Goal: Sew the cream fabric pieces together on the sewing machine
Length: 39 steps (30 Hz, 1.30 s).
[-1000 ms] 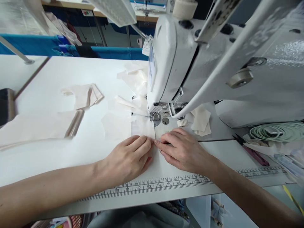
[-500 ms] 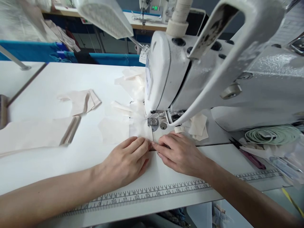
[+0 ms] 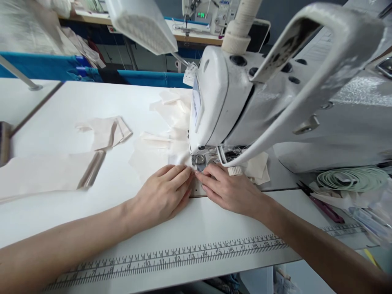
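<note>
A pale cream fabric piece (image 3: pixel 180 157) lies under the presser foot (image 3: pixel 199 160) of a white sewing machine (image 3: pixel 211 94). My left hand (image 3: pixel 165 192) holds the fabric's near edge, its fingers pressed together just in front of the foot. From the other side, my right hand (image 3: pixel 229 188) pinches the same edge between thumb and index finger. Both sets of fingertips nearly meet, and they hide the part of the cloth between them. More thin cream pieces (image 3: pixel 174 108) lie loosely behind and left of the needle area.
Folded cream strips (image 3: pixel 45 171) and a smaller folded piece (image 3: pixel 108 132) lie on the left. At right are purple-handled snips (image 3: pixel 327 210) and a coil of pale green cord (image 3: pixel 352 179). A ruler tape (image 3: pixel 183 257) runs along the table's front. A lamp (image 3: pixel 143 30) hangs above.
Both hands have moved forward, closer to the presser foot, with the fabric edge between their fingers. The camera view has shifted slightly.
</note>
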Available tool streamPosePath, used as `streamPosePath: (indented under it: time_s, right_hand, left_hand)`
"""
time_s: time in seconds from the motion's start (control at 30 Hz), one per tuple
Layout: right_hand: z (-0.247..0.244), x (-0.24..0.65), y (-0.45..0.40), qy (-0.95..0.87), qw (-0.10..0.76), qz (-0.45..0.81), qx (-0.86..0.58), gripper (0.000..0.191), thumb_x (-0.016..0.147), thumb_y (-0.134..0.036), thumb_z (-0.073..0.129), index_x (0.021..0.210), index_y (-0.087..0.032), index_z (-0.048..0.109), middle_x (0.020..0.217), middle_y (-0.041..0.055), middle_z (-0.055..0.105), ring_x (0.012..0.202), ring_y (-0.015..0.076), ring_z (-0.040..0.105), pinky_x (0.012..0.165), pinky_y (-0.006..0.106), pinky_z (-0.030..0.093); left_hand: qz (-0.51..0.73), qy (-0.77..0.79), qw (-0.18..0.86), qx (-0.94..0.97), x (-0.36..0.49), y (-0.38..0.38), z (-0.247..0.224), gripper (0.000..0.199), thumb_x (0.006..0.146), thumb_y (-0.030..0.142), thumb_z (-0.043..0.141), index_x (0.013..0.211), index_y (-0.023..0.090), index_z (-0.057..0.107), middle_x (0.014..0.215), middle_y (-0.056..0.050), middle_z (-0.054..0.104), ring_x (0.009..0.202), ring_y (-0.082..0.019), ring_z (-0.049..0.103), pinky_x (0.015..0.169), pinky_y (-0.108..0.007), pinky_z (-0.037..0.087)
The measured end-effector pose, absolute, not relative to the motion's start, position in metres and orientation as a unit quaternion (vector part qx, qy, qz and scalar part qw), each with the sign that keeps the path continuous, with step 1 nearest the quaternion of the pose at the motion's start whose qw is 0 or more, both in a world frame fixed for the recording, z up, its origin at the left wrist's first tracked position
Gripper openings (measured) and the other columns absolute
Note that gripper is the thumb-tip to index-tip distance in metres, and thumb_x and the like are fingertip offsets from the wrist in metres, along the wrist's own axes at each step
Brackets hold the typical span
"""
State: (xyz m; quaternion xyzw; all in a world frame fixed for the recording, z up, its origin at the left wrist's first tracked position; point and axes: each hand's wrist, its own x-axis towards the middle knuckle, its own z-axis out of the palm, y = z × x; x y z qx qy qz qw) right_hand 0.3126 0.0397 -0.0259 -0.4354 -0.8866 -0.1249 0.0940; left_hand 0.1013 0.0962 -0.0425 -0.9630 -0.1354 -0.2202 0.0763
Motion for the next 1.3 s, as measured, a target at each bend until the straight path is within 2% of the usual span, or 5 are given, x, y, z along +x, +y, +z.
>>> streamPosePath:
  time_s: [0.37,0.7,0.87,1.0,1.3]
  right_hand:
    - [-0.032,0.309,0.044,-0.869,0.079,-0.179,-0.455,0.031,0.097,-0.020,0.042,0.120,-0.012,0.061,0.097,0.0087,0.064,0.086,0.0167,0.058,0.073,0.031,0.042]
    - [-0.032,0.309,0.040,-0.866,0.088,-0.161,-0.464,0.032,0.096,-0.022,0.047,0.123,-0.012,0.060,0.093,0.0083,0.065,0.078,0.0158,0.058,0.073,0.031,0.042]
    - [-0.034,0.322,0.041,-0.864,0.172,-0.163,-0.444,0.022,0.095,-0.019,0.049,0.104,-0.013,0.068,0.078,0.0034,0.066,0.067,0.0132,0.055,0.069,0.029,0.044]
    - [-0.036,0.331,0.045,-0.838,0.226,-0.149,-0.474,0.019,0.093,-0.021,0.051,0.086,-0.017,0.069,0.078,0.0029,0.067,0.068,0.0131,0.058,0.070,0.028,0.045]
    - [-0.046,0.340,0.052,-0.796,0.238,-0.098,-0.549,0.021,0.096,-0.028,0.049,0.083,-0.019,0.062,0.073,0.0034,0.066,0.067,0.0160,0.061,0.062,0.029,0.045]
  left_hand:
    - [-0.210,-0.158,0.055,-0.963,0.102,0.110,-0.045,0.026,0.093,0.018,0.045,0.105,0.008,0.066,0.114,-0.014,0.067,0.108,-0.026,0.063,0.086,-0.039,0.056]
    - [-0.209,-0.152,0.072,-0.963,0.101,0.109,-0.044,0.030,0.093,0.016,0.046,0.111,0.003,0.065,0.114,-0.016,0.068,0.108,-0.027,0.063,0.089,-0.040,0.055]
    - [-0.211,-0.153,0.079,-0.962,0.102,0.111,-0.044,0.030,0.093,0.016,0.045,0.111,0.004,0.065,0.114,-0.015,0.068,0.106,-0.026,0.064,0.087,-0.038,0.055]
    - [-0.202,-0.158,0.074,-0.964,0.103,0.114,-0.042,0.030,0.094,0.017,0.044,0.112,0.004,0.064,0.115,-0.015,0.068,0.105,-0.026,0.064,0.087,-0.039,0.055]
    - [-0.163,-0.176,0.057,-0.969,0.103,0.122,-0.042,0.034,0.096,0.019,0.039,0.117,0.004,0.062,0.122,-0.015,0.065,0.113,-0.026,0.061,0.090,-0.041,0.053]
